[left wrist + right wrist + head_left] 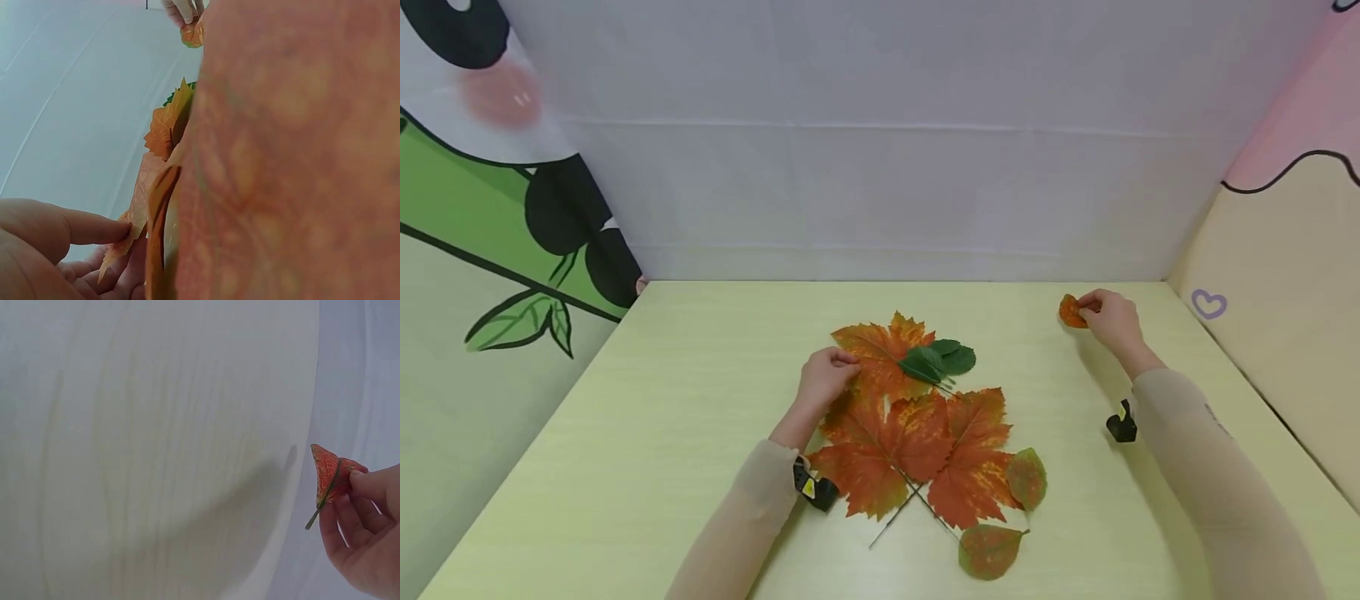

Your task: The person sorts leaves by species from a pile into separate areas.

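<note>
Near the table's far right, my right hand (1112, 321) pinches a small orange-red leaf (1071, 311) by its edge. That leaf's green stem points downward in the right wrist view, where the leaf (330, 478) is raised above the tabletop. My left hand (827, 375) is at the left side of the pile, thumb and fingers pinching the edge of an orange maple leaf (880, 358). In the left wrist view, the thumb presses on the leaf edge (125, 247). Green leaves (940, 358) lie over this maple leaf's right side.
Below are more orange maple leaves (917, 442) with crossing stems. Two rounded green-and-red leaves, an upper one (1026, 479) and a lower one (988, 550), lie at their right. A pale wall (887, 183) stands behind the table (700, 333), with printed side panels left and right.
</note>
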The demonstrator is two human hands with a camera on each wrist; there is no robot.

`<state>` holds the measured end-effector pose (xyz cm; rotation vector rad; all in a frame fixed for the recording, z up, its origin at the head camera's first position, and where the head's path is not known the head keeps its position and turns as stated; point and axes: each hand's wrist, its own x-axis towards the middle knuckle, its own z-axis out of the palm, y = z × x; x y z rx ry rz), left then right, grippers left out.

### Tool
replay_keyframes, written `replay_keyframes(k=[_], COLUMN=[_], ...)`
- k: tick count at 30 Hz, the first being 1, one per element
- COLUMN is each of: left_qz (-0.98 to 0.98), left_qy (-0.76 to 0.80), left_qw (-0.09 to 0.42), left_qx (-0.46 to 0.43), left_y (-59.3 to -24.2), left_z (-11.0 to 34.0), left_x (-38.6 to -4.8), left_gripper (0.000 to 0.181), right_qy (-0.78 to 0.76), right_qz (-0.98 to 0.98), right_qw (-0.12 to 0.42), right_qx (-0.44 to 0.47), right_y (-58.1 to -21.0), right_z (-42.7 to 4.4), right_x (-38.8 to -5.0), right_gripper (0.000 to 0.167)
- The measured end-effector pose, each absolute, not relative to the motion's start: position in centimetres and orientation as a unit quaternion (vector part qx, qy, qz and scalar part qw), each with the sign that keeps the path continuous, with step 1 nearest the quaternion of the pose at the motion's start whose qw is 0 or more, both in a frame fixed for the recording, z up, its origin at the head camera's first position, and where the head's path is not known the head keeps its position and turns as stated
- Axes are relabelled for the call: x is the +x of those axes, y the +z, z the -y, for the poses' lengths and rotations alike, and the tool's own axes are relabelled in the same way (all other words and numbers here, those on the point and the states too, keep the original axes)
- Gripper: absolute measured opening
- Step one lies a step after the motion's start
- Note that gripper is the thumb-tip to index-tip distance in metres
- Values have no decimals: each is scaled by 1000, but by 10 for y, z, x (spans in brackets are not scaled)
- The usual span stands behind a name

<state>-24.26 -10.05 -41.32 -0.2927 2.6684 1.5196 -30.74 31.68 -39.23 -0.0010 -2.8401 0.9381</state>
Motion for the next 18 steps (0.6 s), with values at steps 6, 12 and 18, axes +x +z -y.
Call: replay_keyframes(k=[6,12,18], left_qz=[-860,-859,-860], left_qy=[502,502,502], left_qw=[33,35,35], left_qx=[-91,-91,-88], left_y=[-412,-413,-415], left_z=[102,102,102], left_x=[-242,-241,-241], left_gripper=[15,14,13], right_qy=[313,304,312], right_qz=[945,946,943], right_qw=[89,79,60], right_qx=[-37,-73,-101], right_y=[-402,-407,-407], right_z=[-335,-349,-359], right_x=[-316,-323,-324], right_gripper=[23,27,32])
